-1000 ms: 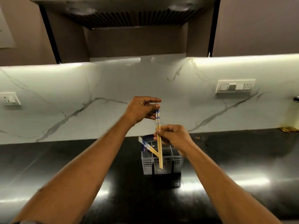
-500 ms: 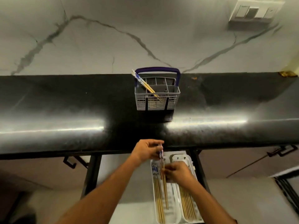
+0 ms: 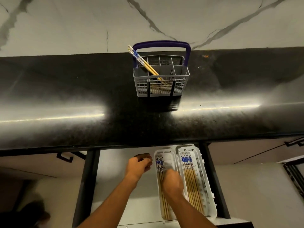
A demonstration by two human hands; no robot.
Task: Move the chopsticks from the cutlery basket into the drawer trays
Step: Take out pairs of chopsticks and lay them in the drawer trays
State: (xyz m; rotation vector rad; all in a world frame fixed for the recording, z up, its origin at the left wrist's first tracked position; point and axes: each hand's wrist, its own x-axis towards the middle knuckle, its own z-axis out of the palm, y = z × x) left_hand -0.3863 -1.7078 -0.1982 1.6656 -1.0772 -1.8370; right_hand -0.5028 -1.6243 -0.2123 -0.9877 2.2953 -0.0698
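1. Chopsticks [image 3: 148, 66] lean in the back-left compartment of the grey cutlery basket [image 3: 162, 89], which sits near the back edge of the glossy black counter [image 3: 65, 96], under a marble wall [image 3: 65, 22].
2. More chopsticks lie in two white trays [image 3: 208, 186] in the open drawer [image 3: 115, 162] below the counter's front edge.
3. Half a second ago both hands held a pair over the left tray; now the left hand [image 3: 137, 167] is off beside it, fingers loosely curled, holding nothing.
4. The right hand [image 3: 172, 182] is curled over the left tray's sticks; can't tell whether it grips any.
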